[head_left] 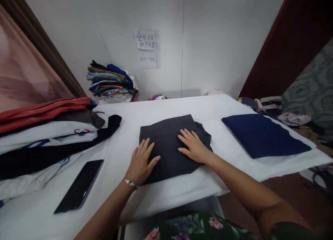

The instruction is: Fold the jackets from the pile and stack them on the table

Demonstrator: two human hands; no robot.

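Garments crowd the left side of your bench (125, 139) in a loose heap (52, 129), red on top, then grey, white and black layers, with one black end jutting inward toward the middle. A smartphone (79, 186) with a dark screen lies at a slant in front of that heap, between it and your left forearm. At the back left you have a tall stack of folded clothes (111, 82) against the wall, and just right of it, on that wall, two paper signs, the upper one handwritten (147, 39) and the lower reading "45-50" (150, 60). To your right, a folded navy garment (265, 135) takes up that end, well apart from your hands; more clothes (272, 104) lie beyond the edge there.

The folded dark grey garment (169, 135) lies flat in the middle, directly under your hands. Your left hand (143, 162) rests palm down over its left edge, and your right hand (194, 146) rests palm down on its right half, near a small folded flap at that side. Both are opened flat with fingers a little spread, pressing on cloth and gripping nothing. You wear a bracelet (131, 183) on your left wrist.
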